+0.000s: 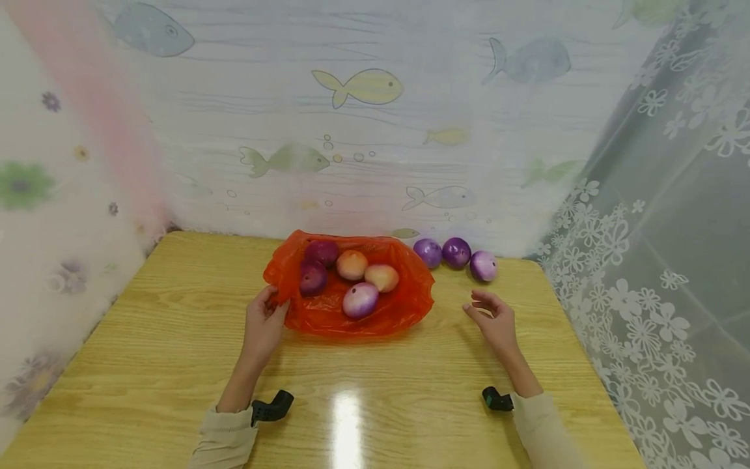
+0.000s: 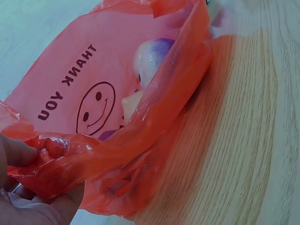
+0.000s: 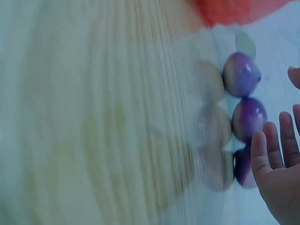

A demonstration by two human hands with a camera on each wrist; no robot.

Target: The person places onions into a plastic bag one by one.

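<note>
A thin red plastic bag (image 1: 310, 319) lies with its mouth spread wide, and several round, glossy fruit-like pieces sit in it. Some of these are dark purple, two are peach-coloured (image 1: 352, 266), and one is white and purple (image 1: 360, 300). My left hand (image 1: 263, 326) grips the bag's bunched left rim between thumb and fingers; a smiley face print (image 2: 96, 108) shows in the left wrist view. To the bag's right, my right hand (image 1: 497, 326) hovers with loosely bent fingers, holding nothing. Beyond it, three purple fruit-like pieces (image 1: 456, 253) stand in a row, apart from that hand.
The wooden table (image 1: 375, 371) reflects a bright light near its front. Behind it hangs a fish-patterned sheet (image 1: 375, 130). A flowered curtain (image 1: 650, 319) borders the right side, and black mounts are strapped to both wrists.
</note>
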